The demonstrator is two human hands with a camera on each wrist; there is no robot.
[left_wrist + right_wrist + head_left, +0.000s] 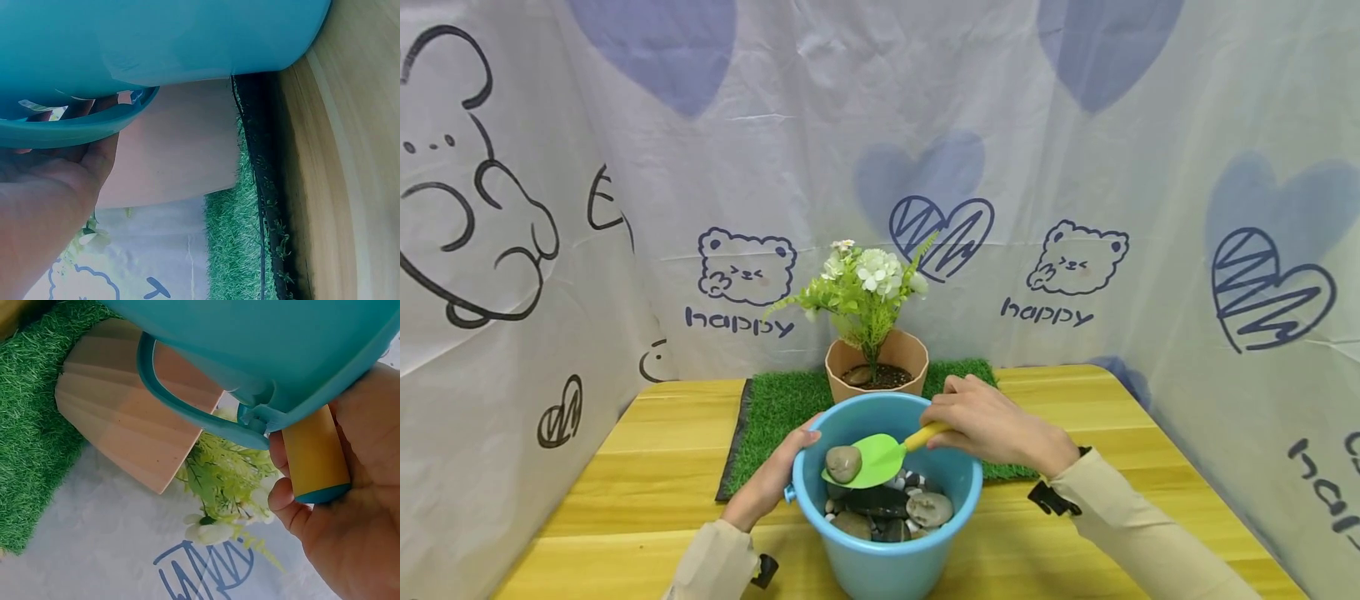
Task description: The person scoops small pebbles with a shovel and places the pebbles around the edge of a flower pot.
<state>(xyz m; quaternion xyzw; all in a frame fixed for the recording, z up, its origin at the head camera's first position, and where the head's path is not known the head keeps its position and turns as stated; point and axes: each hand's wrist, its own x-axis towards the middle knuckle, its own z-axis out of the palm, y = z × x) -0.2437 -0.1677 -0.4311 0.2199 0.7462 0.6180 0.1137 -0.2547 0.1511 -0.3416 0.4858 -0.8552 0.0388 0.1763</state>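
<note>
Rounded stone, brownish-grey, lay at the tip of the green trowel, over the mouth of the blue bucket. Below, the bucket held a bed of mixed stones: large black, brown and grey ones, with small white pebbles between them. The right hand had its fingers closed round the trowel's yellow handle; the left hand gripped the bucket's side, thumb at the rim. Behind stood a peach pot on grass matting, containing dark soil, one brown stone and a white-flowered plant.
</note>
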